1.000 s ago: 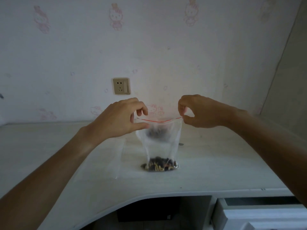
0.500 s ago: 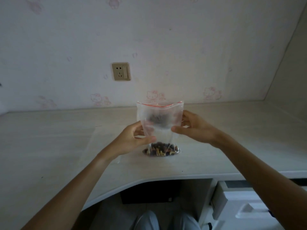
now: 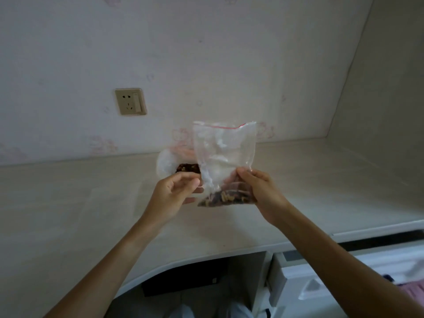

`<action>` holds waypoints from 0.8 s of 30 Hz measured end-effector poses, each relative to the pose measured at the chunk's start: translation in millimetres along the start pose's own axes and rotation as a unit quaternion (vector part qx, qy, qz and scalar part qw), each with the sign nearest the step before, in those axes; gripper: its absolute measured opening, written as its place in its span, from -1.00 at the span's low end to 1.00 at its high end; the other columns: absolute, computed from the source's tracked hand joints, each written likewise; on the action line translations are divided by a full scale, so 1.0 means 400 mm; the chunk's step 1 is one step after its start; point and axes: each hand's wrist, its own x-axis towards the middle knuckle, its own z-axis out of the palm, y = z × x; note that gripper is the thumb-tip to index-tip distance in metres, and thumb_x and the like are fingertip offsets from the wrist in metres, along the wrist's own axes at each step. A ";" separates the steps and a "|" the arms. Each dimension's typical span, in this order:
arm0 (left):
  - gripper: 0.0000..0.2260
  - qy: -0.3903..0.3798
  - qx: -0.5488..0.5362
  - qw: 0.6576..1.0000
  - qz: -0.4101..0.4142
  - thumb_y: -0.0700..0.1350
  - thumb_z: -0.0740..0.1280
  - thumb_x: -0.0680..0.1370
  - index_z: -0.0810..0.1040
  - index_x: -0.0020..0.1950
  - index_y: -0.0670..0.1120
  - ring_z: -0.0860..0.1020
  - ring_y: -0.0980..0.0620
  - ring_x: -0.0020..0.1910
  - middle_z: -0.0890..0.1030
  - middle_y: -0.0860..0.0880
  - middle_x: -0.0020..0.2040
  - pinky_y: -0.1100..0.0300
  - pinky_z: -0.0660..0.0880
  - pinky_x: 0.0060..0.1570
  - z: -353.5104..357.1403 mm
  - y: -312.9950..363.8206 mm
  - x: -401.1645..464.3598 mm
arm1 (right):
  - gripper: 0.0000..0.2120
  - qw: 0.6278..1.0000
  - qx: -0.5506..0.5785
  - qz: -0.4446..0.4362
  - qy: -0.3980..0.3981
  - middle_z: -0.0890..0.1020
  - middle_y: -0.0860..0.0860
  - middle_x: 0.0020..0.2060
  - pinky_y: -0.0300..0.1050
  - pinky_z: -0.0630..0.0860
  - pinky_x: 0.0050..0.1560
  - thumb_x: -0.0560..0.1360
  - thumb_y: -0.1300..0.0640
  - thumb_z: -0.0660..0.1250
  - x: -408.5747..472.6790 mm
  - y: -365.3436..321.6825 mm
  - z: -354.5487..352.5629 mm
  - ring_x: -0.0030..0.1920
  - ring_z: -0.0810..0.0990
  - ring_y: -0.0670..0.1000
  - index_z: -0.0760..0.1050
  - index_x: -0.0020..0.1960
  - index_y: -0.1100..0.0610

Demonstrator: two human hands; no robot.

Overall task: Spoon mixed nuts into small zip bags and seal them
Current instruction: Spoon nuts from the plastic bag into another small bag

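A small clear zip bag with a red line along its top is held up just above the desk, slightly tilted. Mixed nuts lie in its bottom. My right hand grips the bag's lower right side, thumb on the front. My left hand pinches the bag's lower left edge, thumb and fingertips together. Behind the bag and my left hand, a white bowl holding dark nuts stands on the desk, partly hidden. No spoon is in sight.
The pale desk runs to the back wall and to a side wall on the right, with a curved front edge. A wall socket sits at the upper left. A white drawer unit and a dark box are under the desk.
Both hands went from the bag's top edge down to its lower sides. The bag has come up off the desk and tilted, and the bowl behind it now shows.
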 end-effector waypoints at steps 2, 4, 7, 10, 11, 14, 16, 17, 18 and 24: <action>-0.87 -0.012 0.111 0.993 0.040 -0.05 0.48 0.57 0.71 0.11 0.03 0.72 0.11 0.02 0.76 0.08 0.00 0.22 0.64 0.05 0.001 -0.041 0.004 | -0.74 0.998 0.022 -0.014 0.049 0.73 0.22 0.00 0.05 0.67 0.02 0.69 0.05 0.23 0.026 -0.019 -0.055 0.00 0.75 0.17 0.59 0.05 0.22; -0.86 -0.040 0.234 0.968 0.081 -0.07 0.49 0.58 0.69 0.11 0.12 0.67 0.27 0.05 0.72 0.23 0.02 0.31 0.59 0.12 -0.002 -0.086 -0.006 | -0.73 0.994 0.027 -0.031 0.104 0.74 0.19 -0.05 0.07 0.67 0.06 0.70 0.04 0.22 0.069 -0.037 -0.113 -0.03 0.75 0.17 0.59 -0.04 0.17; -0.83 -0.080 0.320 0.938 0.105 0.10 0.44 0.58 0.67 0.16 0.17 0.61 0.32 0.11 0.64 0.31 0.10 0.25 0.58 0.16 -0.005 -0.132 -0.022 | -0.70 0.985 0.014 -0.047 0.164 0.75 0.17 -0.14 0.02 0.68 0.01 0.69 0.06 0.22 0.145 -0.055 -0.180 -0.14 0.76 0.15 0.57 -0.14 0.14; -0.75 -0.083 0.333 0.932 0.118 0.23 0.36 0.55 0.66 0.17 0.21 0.61 0.28 0.14 0.61 0.34 0.12 0.22 0.58 0.15 -0.011 -0.145 -0.019 | -0.68 0.983 -0.005 -0.045 0.179 0.73 0.20 -0.20 -0.04 0.69 -0.14 0.70 0.11 0.21 0.218 -0.063 -0.214 -0.24 0.74 0.14 0.56 -0.16 0.18; -0.75 -0.080 0.322 0.937 0.113 0.24 0.37 0.54 0.66 0.17 0.23 0.61 0.28 0.14 0.61 0.34 0.13 0.22 0.58 0.16 -0.012 -0.146 -0.017 | -0.67 0.982 -0.014 -0.039 0.184 0.73 0.20 -0.22 -0.09 0.67 -0.21 0.70 0.12 0.20 0.244 -0.064 -0.218 -0.29 0.74 0.12 0.56 -0.17 0.20; -0.77 -0.067 0.296 0.949 0.089 0.22 0.44 0.51 0.66 0.15 0.28 0.62 0.29 0.13 0.63 0.35 0.13 0.24 0.55 0.17 -0.015 -0.151 -0.014 | -0.66 0.982 -0.040 -0.010 0.184 0.72 0.17 -0.31 -0.13 0.64 -0.30 0.71 0.14 0.18 0.320 -0.063 -0.209 -0.38 0.71 0.09 0.54 -0.17 0.25; -0.80 -0.063 0.293 0.951 0.080 0.13 0.49 0.52 0.67 0.14 0.27 0.63 0.30 0.13 0.64 0.34 0.13 0.23 0.56 0.17 -0.017 -0.156 -0.013 | -0.65 0.986 -0.024 0.022 0.162 0.69 0.18 -0.34 -0.09 0.63 -0.29 0.72 0.15 0.17 0.362 -0.048 -0.197 -0.43 0.68 0.11 0.52 -0.16 0.29; -0.80 -0.064 0.289 0.952 0.077 0.09 0.51 0.52 0.68 0.14 0.26 0.63 0.30 0.13 0.64 0.34 0.14 0.23 0.56 0.18 -0.019 -0.156 -0.013 | -0.66 0.986 -0.027 0.040 0.158 0.68 0.19 -0.29 -0.06 0.61 -0.25 0.72 0.12 0.17 0.378 -0.037 -0.194 -0.40 0.67 0.13 0.52 -0.12 0.29; -0.79 -0.065 0.287 0.953 0.074 0.06 0.51 0.53 0.68 0.15 0.24 0.63 0.30 0.14 0.65 0.33 0.14 0.24 0.55 0.18 -0.019 -0.155 -0.015 | -0.67 0.984 -0.047 0.054 0.163 0.67 0.19 -0.22 -0.04 0.58 -0.22 0.72 0.08 0.18 0.393 -0.028 -0.198 -0.34 0.67 0.15 0.52 -0.07 0.28; -0.81 -0.057 0.279 0.957 0.057 -0.04 0.53 0.54 0.70 0.13 0.16 0.63 0.31 0.13 0.69 0.29 0.09 0.30 0.52 0.20 -0.011 -0.130 -0.020 | -0.64 0.919 -0.284 -0.047 0.269 0.58 0.18 -0.20 -0.04 0.41 -0.09 0.66 0.06 0.15 0.393 -0.088 -0.227 -0.17 0.51 0.11 0.53 -0.15 0.27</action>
